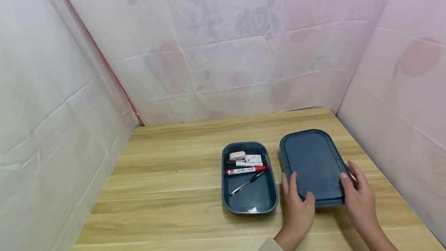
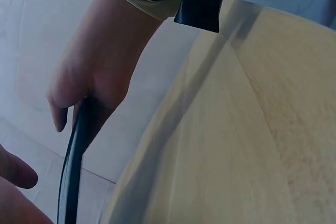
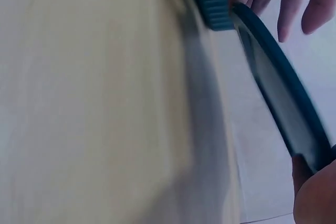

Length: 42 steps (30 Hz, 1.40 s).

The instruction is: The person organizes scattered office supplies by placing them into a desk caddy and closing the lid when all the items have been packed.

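Observation:
A dark blue lid (image 1: 311, 165), rectangular with rounded corners, is held over the right part of the table. My right hand (image 1: 359, 200) grips its right edge, thumb on top and fingers beneath, as the left wrist view shows of that hand (image 2: 94, 82). At the near left corner, my left hand (image 1: 297, 208) has its fingertips close to the rim, fingers loosely spread. To the left stands a matching blue open box (image 1: 249, 204). Inside lie a red marker (image 1: 245, 171), a black-capped marker (image 1: 245, 164), a pen (image 1: 245, 184), a white eraser-like block (image 1: 253, 158) and a small pale pink object (image 1: 237, 155).
The wooden table (image 1: 167, 189) extends left of the box. Pale printed sheets (image 1: 226, 49) hang behind the table and on both sides. The table's right edge runs close beside my right hand.

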{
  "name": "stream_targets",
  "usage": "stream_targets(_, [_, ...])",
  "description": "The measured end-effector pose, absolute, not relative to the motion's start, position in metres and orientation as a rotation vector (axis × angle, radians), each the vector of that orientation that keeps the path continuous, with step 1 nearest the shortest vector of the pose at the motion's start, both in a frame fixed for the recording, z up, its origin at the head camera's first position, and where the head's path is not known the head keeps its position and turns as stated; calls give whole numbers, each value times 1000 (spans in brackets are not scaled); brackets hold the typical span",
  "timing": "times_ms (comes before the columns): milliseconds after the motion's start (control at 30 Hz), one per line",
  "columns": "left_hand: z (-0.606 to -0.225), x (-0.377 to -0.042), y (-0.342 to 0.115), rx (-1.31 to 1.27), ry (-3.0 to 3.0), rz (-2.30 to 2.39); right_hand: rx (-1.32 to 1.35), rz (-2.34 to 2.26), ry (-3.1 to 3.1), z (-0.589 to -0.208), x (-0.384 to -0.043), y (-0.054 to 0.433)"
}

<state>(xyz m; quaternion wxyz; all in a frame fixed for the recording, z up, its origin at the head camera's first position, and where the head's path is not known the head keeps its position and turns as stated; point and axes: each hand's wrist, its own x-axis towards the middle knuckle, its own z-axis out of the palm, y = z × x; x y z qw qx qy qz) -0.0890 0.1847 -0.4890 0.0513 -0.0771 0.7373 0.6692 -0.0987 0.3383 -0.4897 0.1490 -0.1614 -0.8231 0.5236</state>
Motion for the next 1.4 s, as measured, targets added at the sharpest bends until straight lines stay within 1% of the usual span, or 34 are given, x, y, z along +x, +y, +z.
stream_targets(167, [-483, -85, 184, -242, 2196, 2097, -528, 1625, -2290, -477, -98, 331])
stream_targets(400, [-484, -82, 183, -223, 2155, 2124, -586, 1852, -1955, -461, -100, 315])
stream_targets(600, [-481, -83, 180, -187, 2166, 2100, -558, 1767, -1900, -453, -101, 304])
stream_targets(767, [-466, -91, 176, -38, 2275, 2066, -530, 1595, -1941, -445, -99, 301])
stream_targets(967, [-422, -103, 167, 296, 2376, 2023, -361, 1399, -1946, -435, -92, 287])
stream_targets(1100, [-395, -114, 163, 475, 2428, 1980, -227, 1262, -1951, -430, -86, 274])
stream_targets(1233, [-380, -122, 163, 567, 2479, 1920, -37, 1152, -1894, -429, -84, 263])
stream_targets(1400, [-374, -123, 163, 584, 2511, 1869, 163, 989, -1839, -433, -86, 252])
